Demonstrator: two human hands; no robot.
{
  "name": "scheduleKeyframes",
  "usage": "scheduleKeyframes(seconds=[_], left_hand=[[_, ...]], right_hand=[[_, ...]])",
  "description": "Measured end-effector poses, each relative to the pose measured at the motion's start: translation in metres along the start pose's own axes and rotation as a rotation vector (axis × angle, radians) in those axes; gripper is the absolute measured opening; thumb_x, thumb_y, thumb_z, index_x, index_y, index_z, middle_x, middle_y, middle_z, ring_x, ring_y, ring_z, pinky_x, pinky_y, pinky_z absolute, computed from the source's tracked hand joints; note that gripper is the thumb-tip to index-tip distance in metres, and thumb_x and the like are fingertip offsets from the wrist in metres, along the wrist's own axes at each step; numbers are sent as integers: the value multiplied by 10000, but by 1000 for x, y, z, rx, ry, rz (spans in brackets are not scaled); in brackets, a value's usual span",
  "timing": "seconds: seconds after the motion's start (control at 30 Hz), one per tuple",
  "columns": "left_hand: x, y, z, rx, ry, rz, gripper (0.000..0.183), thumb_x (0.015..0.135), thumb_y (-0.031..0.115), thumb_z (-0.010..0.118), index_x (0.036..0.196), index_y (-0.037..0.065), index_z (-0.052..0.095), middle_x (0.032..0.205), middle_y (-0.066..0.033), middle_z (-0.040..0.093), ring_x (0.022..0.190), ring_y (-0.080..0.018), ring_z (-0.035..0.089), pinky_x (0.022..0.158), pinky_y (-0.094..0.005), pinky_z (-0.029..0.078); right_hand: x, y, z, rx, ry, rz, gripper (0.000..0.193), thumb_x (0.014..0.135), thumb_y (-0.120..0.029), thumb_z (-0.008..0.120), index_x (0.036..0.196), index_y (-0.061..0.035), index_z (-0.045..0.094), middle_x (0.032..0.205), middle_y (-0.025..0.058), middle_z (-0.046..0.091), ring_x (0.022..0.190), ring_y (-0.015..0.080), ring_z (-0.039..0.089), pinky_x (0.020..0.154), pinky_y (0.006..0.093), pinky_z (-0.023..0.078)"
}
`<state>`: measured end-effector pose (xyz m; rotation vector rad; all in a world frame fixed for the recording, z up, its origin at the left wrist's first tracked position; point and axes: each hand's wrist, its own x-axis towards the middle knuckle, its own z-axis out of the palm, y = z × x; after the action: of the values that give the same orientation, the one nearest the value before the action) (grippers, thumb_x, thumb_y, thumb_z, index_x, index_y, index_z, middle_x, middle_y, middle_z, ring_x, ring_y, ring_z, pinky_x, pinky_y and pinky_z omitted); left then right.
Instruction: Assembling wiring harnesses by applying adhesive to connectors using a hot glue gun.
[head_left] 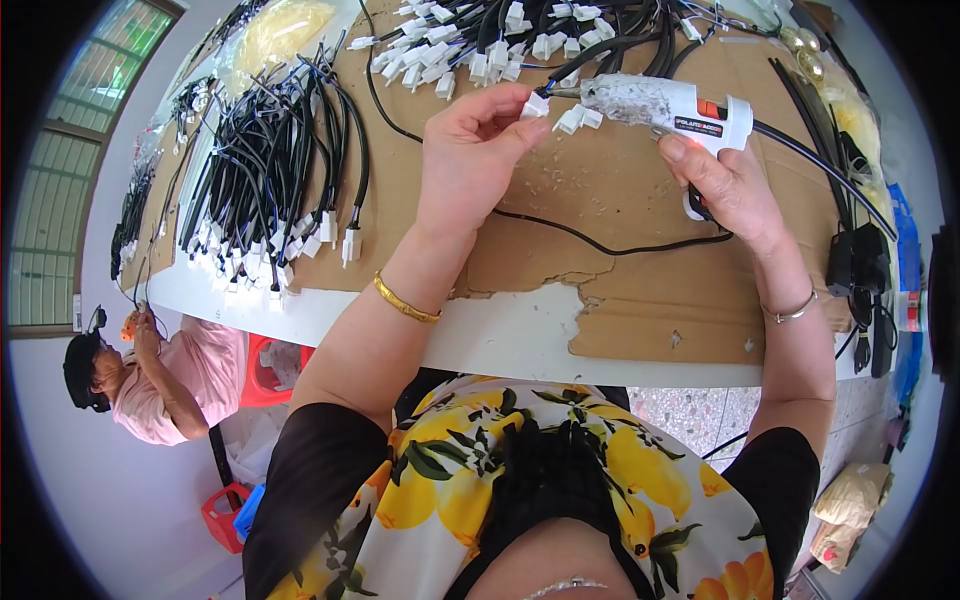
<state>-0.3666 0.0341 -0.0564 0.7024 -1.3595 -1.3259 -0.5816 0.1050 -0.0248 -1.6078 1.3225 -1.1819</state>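
Between the thumb and fingers of my left hand (475,150) is a small white connector (536,104) on the end of a black cable. My right hand (725,185) grips a white glue gun (640,100) by its handle, its body smudged with grey. The gun's nozzle points left and comes close to the connector; whether they touch I cannot tell. A black glue stick or cord (825,165) runs out from the gun's back end. Just below the nozzle lie loose white connectors (578,118) on the cardboard.
Brown cardboard (660,290) with a torn edge covers the white table (500,330). Bundles of black cables (285,150) with white connectors lie at left, more connectors (430,60) at the back. A black adapter (857,260) sits at right. Another person (180,385) works at far left.
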Motion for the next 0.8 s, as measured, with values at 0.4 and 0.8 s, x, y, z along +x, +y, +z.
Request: scheduleKeyframes(seconds=[0.4, 0.8], left_hand=[[-1, 5, 2, 259, 115, 94, 204, 674, -46, 670, 863, -7, 604, 747, -7, 602, 612, -41, 505, 549, -175, 430], [-1, 4, 1, 351, 163, 104, 169, 661, -26, 672, 811, 9, 600, 708, -3, 587, 583, -48, 491, 533, -188, 420]], right_hand=[[-1, 0, 1, -1, 14, 28, 330, 782, -383, 614, 694, -86, 499, 578, -30, 451, 537, 54, 401, 480, 209, 315], [-5, -14, 6, -34, -8, 80, 344, 758, -392, 650, 794, -70, 537, 646, -34, 476, 586, 55, 419, 515, 201, 346]])
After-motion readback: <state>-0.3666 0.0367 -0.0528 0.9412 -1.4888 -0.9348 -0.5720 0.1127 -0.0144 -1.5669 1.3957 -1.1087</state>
